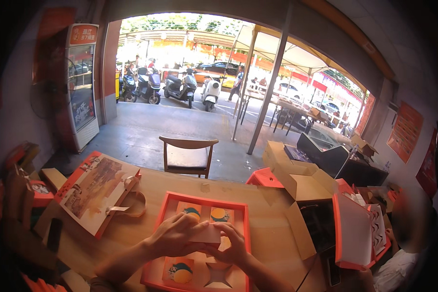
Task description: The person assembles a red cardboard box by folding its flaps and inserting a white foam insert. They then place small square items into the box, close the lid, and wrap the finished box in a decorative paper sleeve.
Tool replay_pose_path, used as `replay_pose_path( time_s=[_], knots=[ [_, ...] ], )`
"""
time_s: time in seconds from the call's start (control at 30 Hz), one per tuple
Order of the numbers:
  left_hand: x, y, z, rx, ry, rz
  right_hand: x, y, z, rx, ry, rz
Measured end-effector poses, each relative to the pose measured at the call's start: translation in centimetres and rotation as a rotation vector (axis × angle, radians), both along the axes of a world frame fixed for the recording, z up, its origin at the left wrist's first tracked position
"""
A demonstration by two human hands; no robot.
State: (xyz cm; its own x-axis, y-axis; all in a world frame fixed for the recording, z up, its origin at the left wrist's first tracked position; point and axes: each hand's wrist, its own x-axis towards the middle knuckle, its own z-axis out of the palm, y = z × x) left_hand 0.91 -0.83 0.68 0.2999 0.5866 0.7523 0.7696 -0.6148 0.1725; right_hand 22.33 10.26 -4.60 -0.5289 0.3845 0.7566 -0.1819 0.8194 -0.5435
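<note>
Hands: both of the person's hands meet over the middle of an open orange gift box, gripping one small pale packet between them.
Left hand: the left hand [174, 234] curls over the top of the small pale box [205, 234], fingers closed around its left end.
Right hand: the right hand [232, 245] holds the packet from the right and below, fingers bent against its side.
Small pale box: held just above the tray's middle, roughly level, partly hidden by the fingers.
Orange gift box: the orange gift box [157, 229] lies flat on the table directly before the person, its inside split into square compartments.
Filled compartments: two packets with a yellow and dark round design [221, 214] sit in the far row, and another lies in the near left compartment [179, 272].
Empty compartment: a near slot [218, 275] shows a star-shaped cut-out.
Table: the wooden table [267, 228] carries everything.
Left of the tray: a printed gift bag with ribbon handles [96, 191] lies flat, well apart from the hands.
Right of the tray: an open cardboard carton [304, 187] and an orange and white box lid [353, 234] stand near the table's right end.
Beyond the table: a wooden chair [187, 155] faces a wide doorway, with parked scooters [180, 86] outside.
Far left: a tall drinks cooler [82, 87] stands against the wall.
</note>
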Motion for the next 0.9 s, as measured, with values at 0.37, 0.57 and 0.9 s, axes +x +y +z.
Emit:
replay_pose_path(
  time_s=[0.37,0.57,0.9],
  knots=[
    [-1.9,1.6,-2.4,-0.560,-0.880,-0.235,0.2,1.4,-0.6,0.108,-0.076,0.277],
    [-2.8,2.4,-2.7,-0.464,-1.014,-0.237,0.5,2.2,-1.4,0.014,-0.119,0.325],
    [-1.8,3.0,-5.1,-0.994,-1.290,-0.268,0.3,1.2,-1.2,-0.229,-0.207,0.248]
  ],
)
